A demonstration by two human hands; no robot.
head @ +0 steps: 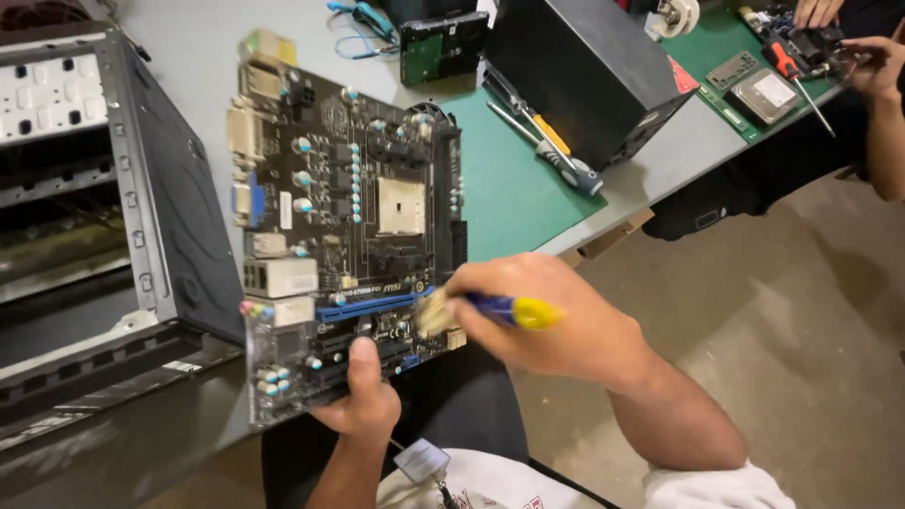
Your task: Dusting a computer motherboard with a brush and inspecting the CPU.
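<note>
A black computer motherboard (339,217) with a white processor socket, blue slots and metal ports is held tilted above the table edge. My left hand (363,401) grips its near bottom edge, thumb on top. My right hand (556,320) holds a small brush (500,309) with a blue and yellow handle; its pale bristles touch the board's lower right part near the blue slot.
An open computer case (104,217) stands at the left. A green mat (514,188) carries screwdrivers (551,146) and a black box (584,71). Another person's hands (863,57) work at the far right with a hard drive (764,94). Concrete floor lies at the right.
</note>
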